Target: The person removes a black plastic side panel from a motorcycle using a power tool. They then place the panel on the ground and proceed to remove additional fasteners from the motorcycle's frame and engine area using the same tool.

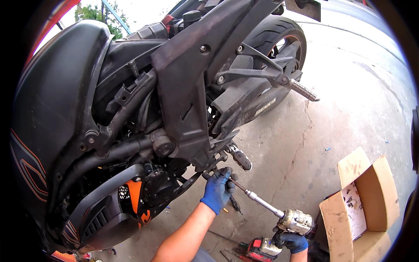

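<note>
A black motorcycle (pixel 181 100) with orange trim fills the left and middle. My left hand (pixel 218 190), in a blue glove with dark fingers, is closed round the far end of a long extension bar (pixel 257 200), just below the motorcycle's lower bracket. The bar's tip and whatever it meets are hidden by the fingers. At the lower right my right hand (pixel 292 242), also gloved, grips a worn metal impact wrench (pixel 297 222), with the bar fitted to its nose. A ribbed footpeg (pixel 241 160) juts out just above my left hand.
An open cardboard box (pixel 336 222) with small parts inside stands right of the wrench. A red-and-black battery pack (pixel 262 249) is beside my right hand; whether it is attached I cannot tell. The rear footrest (pixel 304 91) sticks out over the cracked concrete floor (pixel 301 139).
</note>
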Demonstrator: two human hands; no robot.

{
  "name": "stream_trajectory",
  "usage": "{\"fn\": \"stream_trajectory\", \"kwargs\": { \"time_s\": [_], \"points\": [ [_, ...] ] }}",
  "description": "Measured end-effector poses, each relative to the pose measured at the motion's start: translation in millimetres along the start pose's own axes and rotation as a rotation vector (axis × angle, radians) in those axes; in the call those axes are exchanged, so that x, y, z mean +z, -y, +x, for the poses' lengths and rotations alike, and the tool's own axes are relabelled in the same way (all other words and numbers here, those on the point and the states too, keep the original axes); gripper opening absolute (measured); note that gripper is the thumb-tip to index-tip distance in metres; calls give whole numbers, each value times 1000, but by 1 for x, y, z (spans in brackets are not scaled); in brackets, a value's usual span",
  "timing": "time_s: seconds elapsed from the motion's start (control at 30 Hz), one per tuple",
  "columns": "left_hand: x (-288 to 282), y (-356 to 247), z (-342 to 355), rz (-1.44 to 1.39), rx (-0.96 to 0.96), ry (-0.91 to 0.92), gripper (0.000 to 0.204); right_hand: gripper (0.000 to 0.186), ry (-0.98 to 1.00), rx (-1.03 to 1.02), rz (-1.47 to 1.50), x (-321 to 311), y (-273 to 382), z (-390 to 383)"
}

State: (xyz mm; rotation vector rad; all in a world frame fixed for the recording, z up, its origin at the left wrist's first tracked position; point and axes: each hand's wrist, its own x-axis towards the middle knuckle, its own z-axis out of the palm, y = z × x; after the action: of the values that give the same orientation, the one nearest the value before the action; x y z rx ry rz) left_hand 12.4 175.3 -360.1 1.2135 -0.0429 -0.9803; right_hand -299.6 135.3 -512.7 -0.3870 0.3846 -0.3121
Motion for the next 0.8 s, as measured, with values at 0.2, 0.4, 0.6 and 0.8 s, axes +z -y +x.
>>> {"fn": "stream_trajectory", "kwargs": {
  "time_s": [0.2,0.4,0.6,0.8],
  "points": [
    [5,-3,-6,130,164,-117,9,51,-47,-134,-242,20,9,0],
    [1,-7,0,-97,87,-84,9,51,-111,-100,-136,39,16,3],
    [-2,-8,0,-25,84,-73,14,44,-64,-44,-154,33,13,-2],
    [13,-9,-2,-76,162,-80,15,44,-57,-106,-161,31,12,-1]
  ]
}}
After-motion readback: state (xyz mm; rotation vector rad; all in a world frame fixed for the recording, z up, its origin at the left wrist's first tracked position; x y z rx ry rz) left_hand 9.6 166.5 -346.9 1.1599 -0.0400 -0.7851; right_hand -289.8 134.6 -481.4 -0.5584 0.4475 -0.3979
